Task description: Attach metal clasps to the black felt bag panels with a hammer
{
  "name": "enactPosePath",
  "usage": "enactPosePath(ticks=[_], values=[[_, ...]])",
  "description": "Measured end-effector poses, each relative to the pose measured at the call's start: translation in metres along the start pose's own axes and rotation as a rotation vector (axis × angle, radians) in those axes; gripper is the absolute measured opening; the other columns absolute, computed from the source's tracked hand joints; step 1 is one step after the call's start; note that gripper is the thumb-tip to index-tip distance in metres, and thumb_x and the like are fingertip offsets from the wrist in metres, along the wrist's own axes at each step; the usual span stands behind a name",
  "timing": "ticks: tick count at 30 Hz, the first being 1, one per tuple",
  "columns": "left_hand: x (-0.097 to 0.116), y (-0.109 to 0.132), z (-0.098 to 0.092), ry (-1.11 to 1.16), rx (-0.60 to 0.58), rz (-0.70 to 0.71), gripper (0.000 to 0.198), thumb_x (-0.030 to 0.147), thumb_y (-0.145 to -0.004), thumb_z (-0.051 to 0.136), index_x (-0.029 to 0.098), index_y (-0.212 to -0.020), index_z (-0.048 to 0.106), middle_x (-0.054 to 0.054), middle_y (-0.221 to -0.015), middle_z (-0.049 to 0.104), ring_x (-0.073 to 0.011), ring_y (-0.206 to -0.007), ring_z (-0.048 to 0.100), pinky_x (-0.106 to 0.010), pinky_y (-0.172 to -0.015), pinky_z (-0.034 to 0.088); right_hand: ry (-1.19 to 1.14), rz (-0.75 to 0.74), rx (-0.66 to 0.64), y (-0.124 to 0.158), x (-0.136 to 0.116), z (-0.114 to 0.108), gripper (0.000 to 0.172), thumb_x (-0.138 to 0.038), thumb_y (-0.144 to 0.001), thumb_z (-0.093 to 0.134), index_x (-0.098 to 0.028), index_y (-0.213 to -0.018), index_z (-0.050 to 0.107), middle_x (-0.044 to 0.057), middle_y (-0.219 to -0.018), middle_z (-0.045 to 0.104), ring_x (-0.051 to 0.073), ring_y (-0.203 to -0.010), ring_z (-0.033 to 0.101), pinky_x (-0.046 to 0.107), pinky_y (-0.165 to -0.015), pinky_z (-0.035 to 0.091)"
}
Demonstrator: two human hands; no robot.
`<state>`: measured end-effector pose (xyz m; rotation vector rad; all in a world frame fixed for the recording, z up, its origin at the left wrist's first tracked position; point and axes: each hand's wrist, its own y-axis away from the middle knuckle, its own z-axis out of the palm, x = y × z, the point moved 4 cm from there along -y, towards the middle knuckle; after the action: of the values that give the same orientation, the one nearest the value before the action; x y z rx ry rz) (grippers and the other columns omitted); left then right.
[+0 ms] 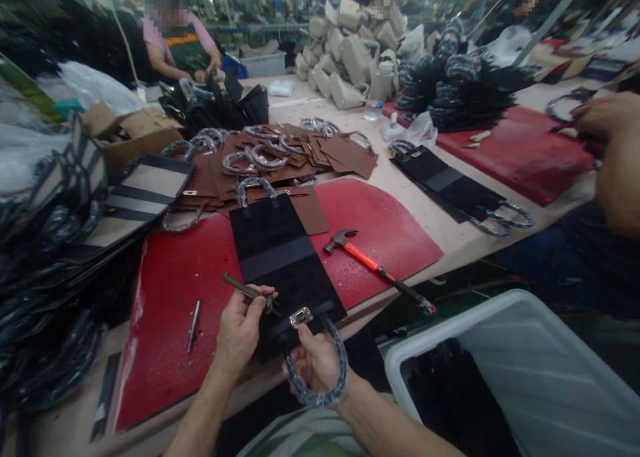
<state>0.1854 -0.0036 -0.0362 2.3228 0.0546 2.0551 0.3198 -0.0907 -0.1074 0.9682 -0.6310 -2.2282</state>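
A black bag panel [280, 250] lies on a red mat [175, 310], with a plastic-wrapped handle at each end. My left hand [240, 327] pinches a thin metal tool [245, 286] above the panel's near left part. At the near end, my right hand [317, 360] grips the panel's edge inside the wrapped handle [341, 370], its thumb beside a silver clasp [301, 317]. The fingers under the edge are partly hidden. To the right of the panel lies a hammer [367, 260] with an orange and black handle. A metal rod [195, 326] rests on the mat at left.
Brown panels [210, 177] with wrapped handles lie beyond the mat. Stacked striped bag parts [145, 184] crowd the left. A grey bin [525, 350] stands at lower right. Another black panel [445, 177] lies at right, near a person's arm [620, 157]. Another person [180, 44] works at the back left.
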Motion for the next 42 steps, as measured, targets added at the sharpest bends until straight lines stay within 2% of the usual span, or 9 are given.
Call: enactPosePath(ticks=[4, 8, 10, 19, 25, 29, 33, 37, 42], values=[[-0.011, 0.001, 0.02, 0.117, -0.02, -0.019, 0.026, 0.041, -0.089, 0.06, 0.018, -0.101, 0.058, -0.008, -0.104, 0.069, -0.0213, -0.095, 0.071, -0.034, -0.087, 0.054, 0.083, -0.12, 0.205, 0.014, -0.027, -0.015, 0.065, -0.074, -0.069, 0.067, -0.011, -0.056, 0.058, 0.009, -0.047, 0.061, 0.011, -0.031, 0.051, 0.019, -0.028, 0.038], [-0.006, -0.002, 0.055, 0.172, -0.064, 0.006, 0.02, 0.036, -0.091, 0.057, 0.018, -0.1, 0.058, -0.008, -0.104, 0.069, -0.0204, -0.094, 0.071, -0.033, -0.086, 0.054, 0.068, -0.194, 0.282, 0.033, -0.067, -0.036, 0.05, -0.06, -0.073, 0.072, -0.012, -0.073, 0.062, 0.003, -0.046, 0.06, 0.01, -0.03, 0.049, 0.017, -0.027, 0.033], [-0.001, -0.006, 0.061, 0.18, -0.069, 0.022, 0.019, 0.034, -0.091, 0.058, 0.017, -0.1, 0.059, -0.007, -0.102, 0.069, -0.02, -0.093, 0.072, -0.033, -0.085, 0.054, 0.038, -0.211, 0.289, 0.036, -0.071, -0.036, 0.046, -0.057, -0.075, 0.073, -0.013, -0.075, 0.061, 0.002, -0.047, 0.06, 0.01, -0.033, 0.051, 0.016, -0.028, 0.033], [-0.005, -0.001, 0.009, 0.234, -0.032, -0.055, 0.027, 0.038, -0.085, 0.068, 0.016, -0.098, 0.06, -0.006, -0.1, 0.072, -0.0198, -0.091, 0.072, -0.032, -0.086, 0.054, -0.115, -0.072, 0.022, 0.025, -0.023, 0.007, 0.049, -0.057, -0.077, 0.072, -0.012, -0.095, 0.064, 0.006, -0.061, 0.069, 0.015, -0.046, 0.063, 0.02, -0.041, 0.048], [-0.001, 0.004, 0.002, 0.327, -0.027, -0.077, 0.029, 0.039, -0.083, 0.072, 0.017, -0.097, 0.06, -0.007, -0.098, 0.074, -0.02, -0.089, 0.073, -0.034, -0.087, 0.054, -0.18, -0.137, 0.012, 0.026, -0.035, 0.026, 0.038, -0.039, -0.07, 0.083, -0.016, -0.095, 0.066, -0.001, -0.067, 0.07, 0.013, -0.045, 0.06, 0.023, -0.04, 0.049], [0.004, 0.002, -0.004, 0.355, -0.012, -0.063, 0.028, 0.038, -0.082, 0.073, 0.017, -0.095, 0.061, -0.006, -0.096, 0.074, -0.0201, -0.088, 0.073, -0.034, -0.086, 0.055, -0.183, -0.047, -0.035, 0.025, -0.029, 0.04, 0.031, -0.03, -0.065, 0.086, -0.017, -0.086, 0.068, -0.003, -0.064, 0.066, 0.01, -0.05, 0.057, 0.021, -0.045, 0.048], [0.005, 0.008, -0.011, 0.332, -0.025, -0.088, 0.026, 0.036, -0.083, 0.073, 0.016, -0.095, 0.061, -0.007, -0.095, 0.074, -0.0205, -0.087, 0.073, -0.033, -0.084, 0.056, -0.154, -0.074, 0.095, 0.021, -0.019, 0.033, 0.031, -0.029, -0.06, 0.088, -0.017, -0.082, 0.069, -0.003, -0.069, 0.068, 0.009, -0.053, 0.058, 0.02, -0.048, 0.047], [0.007, 0.019, -0.019, 0.343, -0.035, -0.099, 0.027, 0.036, -0.084, 0.072, 0.016, -0.098, 0.061, -0.008, -0.098, 0.074, -0.0217, -0.089, 0.074, -0.034, -0.084, 0.057, 0.039, -0.107, -0.006, 0.018, -0.016, 0.024, 0.034, -0.045, -0.068, 0.081, -0.013, -0.071, 0.069, 0.001, -0.056, 0.064, 0.011, -0.05, 0.058, 0.023, -0.052, 0.047], [0.01, 0.025, -0.023, 0.356, -0.051, -0.105, 0.028, 0.038, -0.084, 0.071, 0.016, -0.099, 0.06, -0.009, -0.1, 0.075, -0.0241, -0.092, 0.074, -0.038, -0.086, 0.058, 0.179, -0.168, -0.069, 0.016, -0.023, 0.017, 0.037, -0.048, -0.071, 0.078, -0.012, -0.074, 0.073, 0.006, -0.068, 0.071, 0.015, -0.063, 0.064, 0.027, -0.064, 0.051]])
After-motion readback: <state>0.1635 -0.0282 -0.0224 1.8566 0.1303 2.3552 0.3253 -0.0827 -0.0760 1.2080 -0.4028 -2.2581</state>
